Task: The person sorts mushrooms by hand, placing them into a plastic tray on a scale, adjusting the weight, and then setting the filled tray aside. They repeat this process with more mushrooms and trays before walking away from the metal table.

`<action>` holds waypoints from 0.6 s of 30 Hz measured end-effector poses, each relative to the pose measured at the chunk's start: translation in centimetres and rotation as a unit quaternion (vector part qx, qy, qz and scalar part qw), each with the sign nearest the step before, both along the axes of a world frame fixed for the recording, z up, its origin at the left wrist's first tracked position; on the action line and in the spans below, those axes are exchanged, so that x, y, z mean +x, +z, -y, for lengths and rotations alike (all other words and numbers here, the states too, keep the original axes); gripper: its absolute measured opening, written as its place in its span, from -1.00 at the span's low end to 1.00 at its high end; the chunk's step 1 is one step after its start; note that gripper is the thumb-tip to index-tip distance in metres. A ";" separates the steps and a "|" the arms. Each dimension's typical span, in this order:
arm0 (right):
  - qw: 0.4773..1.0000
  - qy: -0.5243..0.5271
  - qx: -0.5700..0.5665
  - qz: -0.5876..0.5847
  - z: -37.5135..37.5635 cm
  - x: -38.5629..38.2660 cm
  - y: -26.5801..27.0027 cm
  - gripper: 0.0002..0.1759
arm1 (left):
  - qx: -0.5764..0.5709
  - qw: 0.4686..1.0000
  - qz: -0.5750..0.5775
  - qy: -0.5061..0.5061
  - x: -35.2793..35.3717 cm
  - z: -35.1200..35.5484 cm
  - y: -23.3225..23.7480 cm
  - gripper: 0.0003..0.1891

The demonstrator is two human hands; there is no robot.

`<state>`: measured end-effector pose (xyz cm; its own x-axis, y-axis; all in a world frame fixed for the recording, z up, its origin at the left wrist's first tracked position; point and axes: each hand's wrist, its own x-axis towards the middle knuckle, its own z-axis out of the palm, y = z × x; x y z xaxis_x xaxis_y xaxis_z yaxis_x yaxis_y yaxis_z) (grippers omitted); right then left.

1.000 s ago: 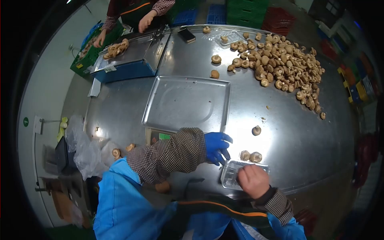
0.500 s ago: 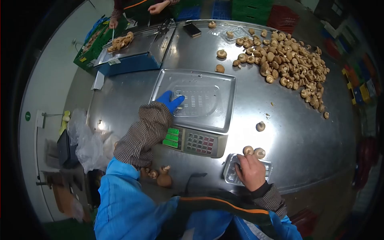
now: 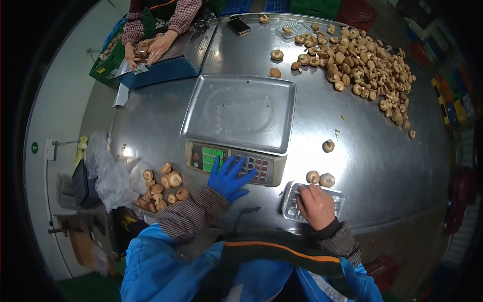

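Observation:
My left hand (image 3: 230,178), in a blue glove, is spread open over the keypad (image 3: 261,168) and lit green display of a weighing scale (image 3: 195,157). On the scale's metal pan (image 3: 201,113) lies a clear plastic tray (image 3: 244,115). My bare right hand (image 3: 318,207) is closed over a second clear tray (image 3: 291,204) on the table. Its fingertips are pressed together near that tray's far left corner; what they hold is hidden. Two mushrooms (image 3: 320,178) sit just beyond that tray, and a single mushroom (image 3: 328,146) stands farther off.
A large mushroom heap (image 3: 367,68) covers the back right, near another clear tray (image 3: 297,31). A phone (image 3: 238,26) lies at the back. At left, another person's hands (image 3: 148,53) touch mushrooms above a blue-sided box (image 3: 161,74). More mushrooms (image 3: 158,191) and plastic bags (image 3: 108,171) are at near left.
My left hand has moved from the tray on the pan back toward me, to the keypad. My right hand has hardly moved. The other person's hands have come down onto their mushrooms.

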<state>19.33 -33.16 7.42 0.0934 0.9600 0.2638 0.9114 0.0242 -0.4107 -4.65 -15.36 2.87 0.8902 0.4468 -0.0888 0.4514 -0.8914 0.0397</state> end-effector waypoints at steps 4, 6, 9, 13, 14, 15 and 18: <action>1.000 0.003 -0.013 -0.015 0.2 0.0 -0.2 -0.76 | 0.004 1.000 -0.020 0.009 1.0 0.2 -0.7 -0.27; 1.000 0.004 -0.012 -0.017 0.3 0.1 -0.5 -0.76 | 0.013 0.999 -0.032 0.007 1.4 0.3 -1.2 -0.28; 1.000 0.000 -0.018 -0.018 0.4 0.4 -0.6 -0.77 | 0.026 0.998 -0.051 0.004 1.7 0.4 -1.5 -0.29; 1.000 -0.002 -0.013 -0.021 0.4 0.5 -0.9 -0.79 | 0.019 0.998 -0.064 -0.009 1.9 0.2 -1.6 -0.28; 1.000 -0.001 -0.017 -0.021 0.3 0.6 -0.9 -0.79 | 0.020 0.998 -0.066 -0.013 1.9 0.0 -1.4 -0.28; 1.000 -0.001 -0.020 -0.020 0.2 0.6 -0.9 -0.79 | 0.003 0.999 -0.048 -0.023 1.9 -0.1 -1.0 -0.28; 0.999 -0.004 -0.028 -0.015 0.1 0.7 -0.8 -0.80 | -0.026 0.998 0.051 -0.030 2.2 -1.1 0.8 -0.28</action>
<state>20.02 -33.28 6.58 0.1077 0.9724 0.2072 0.8988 -0.0061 -0.4382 -2.48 -14.23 3.71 0.9205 0.3903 -0.0168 0.3891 -0.9121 0.1292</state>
